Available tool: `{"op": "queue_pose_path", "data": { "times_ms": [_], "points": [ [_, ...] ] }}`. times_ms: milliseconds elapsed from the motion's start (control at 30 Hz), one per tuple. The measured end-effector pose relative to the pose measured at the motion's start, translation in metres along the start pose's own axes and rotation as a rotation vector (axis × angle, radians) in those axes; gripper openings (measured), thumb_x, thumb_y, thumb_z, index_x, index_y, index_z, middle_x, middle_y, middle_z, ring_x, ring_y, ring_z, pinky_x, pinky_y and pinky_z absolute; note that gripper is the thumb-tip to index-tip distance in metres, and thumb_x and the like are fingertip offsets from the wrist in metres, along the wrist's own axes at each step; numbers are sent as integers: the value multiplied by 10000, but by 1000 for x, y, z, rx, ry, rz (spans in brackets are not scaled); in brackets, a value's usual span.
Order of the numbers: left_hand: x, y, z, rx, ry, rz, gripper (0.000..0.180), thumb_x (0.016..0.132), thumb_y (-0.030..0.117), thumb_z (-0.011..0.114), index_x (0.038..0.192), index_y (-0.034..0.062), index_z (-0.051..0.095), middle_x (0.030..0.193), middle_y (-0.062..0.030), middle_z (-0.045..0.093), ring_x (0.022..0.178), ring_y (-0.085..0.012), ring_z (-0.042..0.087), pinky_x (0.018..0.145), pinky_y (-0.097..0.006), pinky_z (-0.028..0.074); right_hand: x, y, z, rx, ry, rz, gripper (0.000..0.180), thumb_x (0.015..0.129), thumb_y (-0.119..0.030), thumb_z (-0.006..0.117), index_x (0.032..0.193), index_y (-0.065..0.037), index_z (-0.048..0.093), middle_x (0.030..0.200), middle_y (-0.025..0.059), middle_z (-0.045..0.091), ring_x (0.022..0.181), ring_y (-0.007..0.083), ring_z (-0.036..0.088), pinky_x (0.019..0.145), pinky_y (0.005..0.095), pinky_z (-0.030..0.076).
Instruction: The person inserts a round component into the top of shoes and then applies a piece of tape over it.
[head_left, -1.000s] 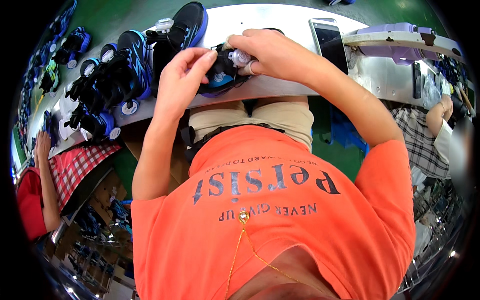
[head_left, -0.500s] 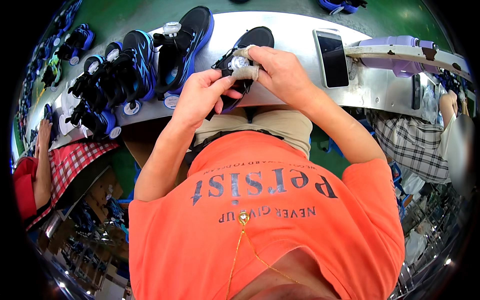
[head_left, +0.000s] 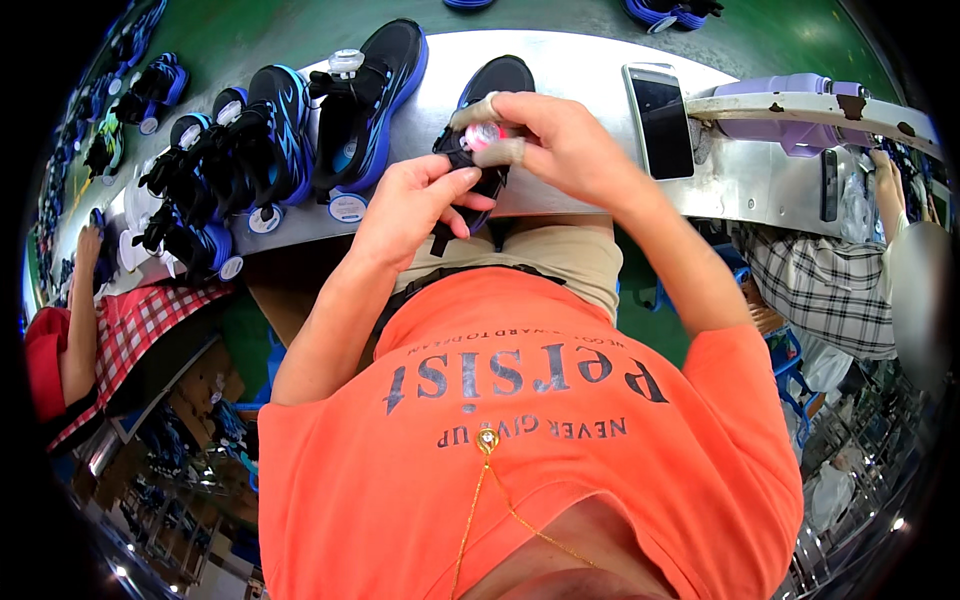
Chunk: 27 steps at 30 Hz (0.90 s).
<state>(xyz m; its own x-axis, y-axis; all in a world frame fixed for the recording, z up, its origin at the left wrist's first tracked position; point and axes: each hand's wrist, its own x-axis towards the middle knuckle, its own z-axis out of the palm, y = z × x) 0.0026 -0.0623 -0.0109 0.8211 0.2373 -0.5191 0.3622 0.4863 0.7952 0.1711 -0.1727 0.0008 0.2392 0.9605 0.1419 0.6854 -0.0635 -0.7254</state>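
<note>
So the black shoe [head_left: 505,76] is sitting on the metal table [head_left: 585,70] right in front of the person, toe pointing away, heel end near the table's front edge. The right hand [head_left: 565,145] is over it with thumb and forefinger in a narrow grip around the clear round dial [head_left: 483,136], which is showing pinkish-red, and both those fingertips have pale finger covers [head_left: 500,153] on. The left hand [head_left: 420,205] is at the near left side of the shoe, thumb and forefinger brought close together by the black upper; honestly can't tell what, if anything, is pinched there, since the fingers hide it. Off to the left there's a row of black-and-blue shoes [head_left: 281,125], the nearest one also topped with a clear dial [head_left: 346,63]. Right of the hands lies a phone [head_left: 663,122], dark screen up, with a purple container [head_left: 765,112] behind a chipped white bar [head_left: 800,104].
</note>
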Motion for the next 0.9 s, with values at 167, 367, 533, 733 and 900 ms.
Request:
{"op": "queue_pose_path", "data": {
  "times_ms": [167,367,533,733,900],
  "points": [
    [-1,-3,-1,-48,-5,11,232,922,131,557,1052,-49,626,966,-91,660,826,-160,666,528,-225,507,8,-17,-10,19,-67,122,288,753,-196,731,1019,-111,662,747,50,526,644,161,499,603,277,432],
    [-5,4,-6,26,6,-12,225,932,137,543,1048,-38,623,936,-78,649,827,-148,646,560,-232,507,23,-16,-5,-131,-70,159,217,768,-205,695,828,-38,572,797,120,591,674,309,557,616,380,459],
    [-26,26,-55,519,707,561,192,865,111,603,1013,1,657,840,-88,666,730,-143,631,631,-284,493,90,-10,-35,27,-162,16,335,862,-62,560,1186,-111,630,1080,44,619,940,148,574,826,285,461],
    [13,6,-99,927,771,419,214,817,125,600,974,-12,646,860,-191,623,792,-374,588,716,-426,461,142,-1,29,277,-594,-88,717,693,8,472,1400,-89,402,1304,127,497,1233,239,439,1051,333,330],
    [-8,0,-77,732,679,390,235,816,153,621,993,2,659,841,-162,630,705,-281,604,667,-328,473,110,-2,17,316,-555,-172,644,706,-101,695,1319,-170,509,1156,129,571,1120,264,521,943,366,418]
  ]
}}
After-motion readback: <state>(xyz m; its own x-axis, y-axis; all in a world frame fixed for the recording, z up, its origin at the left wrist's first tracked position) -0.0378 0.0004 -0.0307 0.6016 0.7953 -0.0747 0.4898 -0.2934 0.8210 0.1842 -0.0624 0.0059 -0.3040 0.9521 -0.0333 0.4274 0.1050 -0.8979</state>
